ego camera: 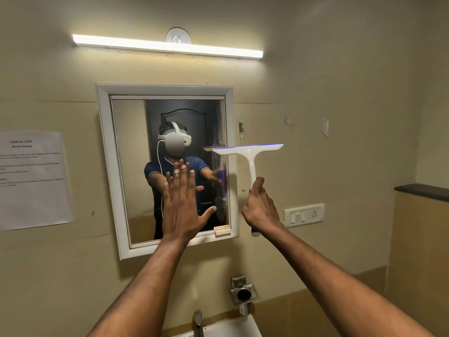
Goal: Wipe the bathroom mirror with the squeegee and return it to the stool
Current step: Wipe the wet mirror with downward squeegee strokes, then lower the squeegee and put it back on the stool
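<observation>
right hand (pixel 261 209) grips squeegee (pixel 247 152) beside mirror (pixel 167 113); left hand (pixel 183 203) flat.

right hand (pixel 261 207) gripping squeegee (pixel 249 154), mirror (pixel 170 166)

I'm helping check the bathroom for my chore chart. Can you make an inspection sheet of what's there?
Surface: mirror in a white frame on the wall, glass reflecting the person.
Job's things: squeegee held up, blade level, mostly right of the mirror frame; stool not in view.
Clutter: printed paper taped on the left wall.
Grippers: left hand open, fingers spread flat at the glass; right hand closed around the squeegee handle.
Cables: nothing seen except a white cable in the reflection.
Surroundings: tube light above, switch plate right, tap and basin below.
</observation>
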